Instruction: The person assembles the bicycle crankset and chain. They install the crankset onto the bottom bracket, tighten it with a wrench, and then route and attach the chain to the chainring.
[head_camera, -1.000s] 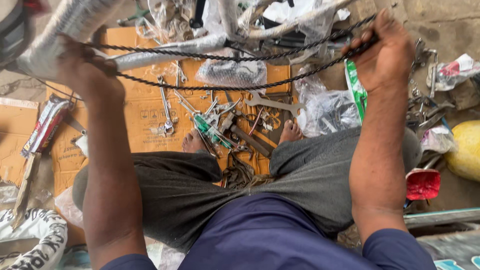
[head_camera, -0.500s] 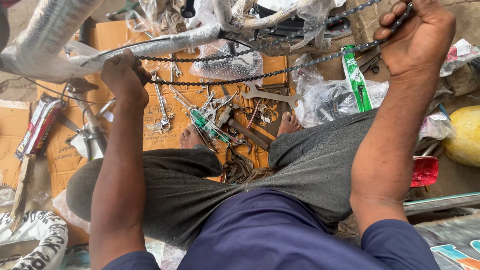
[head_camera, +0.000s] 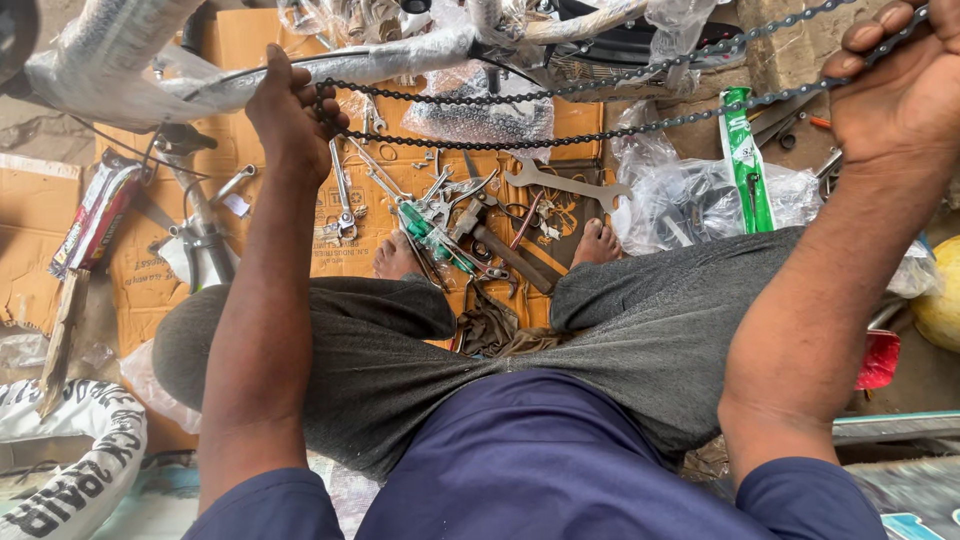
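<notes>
A dark bicycle chain (head_camera: 560, 118) runs in a doubled loop from upper left to upper right. My left hand (head_camera: 292, 110) grips its left end, close under a plastic-wrapped bicycle frame tube (head_camera: 380, 62). My right hand (head_camera: 895, 90) is closed on the chain's right end, at the top right corner. Below the chain, on brown cardboard (head_camera: 370, 215), lie several tools: a large open-ended spanner (head_camera: 565, 183), a hammer (head_camera: 500, 245), a green-handled tool (head_camera: 428, 230) and smaller wrenches (head_camera: 342, 200). I sit with my bare feet on the cardboard.
A green packet (head_camera: 748, 170) leans on clear plastic bags (head_camera: 670, 195) at the right. A yellow round object (head_camera: 940, 305) and a red piece (head_camera: 880, 360) lie at the far right. A wrapped tyre (head_camera: 75, 470) lies at the bottom left, bicycle parts (head_camera: 200, 240) at the left.
My left hand has moved right and up along the chain, toward the wrapped frame tube. My right hand has risen to the top right corner, drawing the chain tighter.
</notes>
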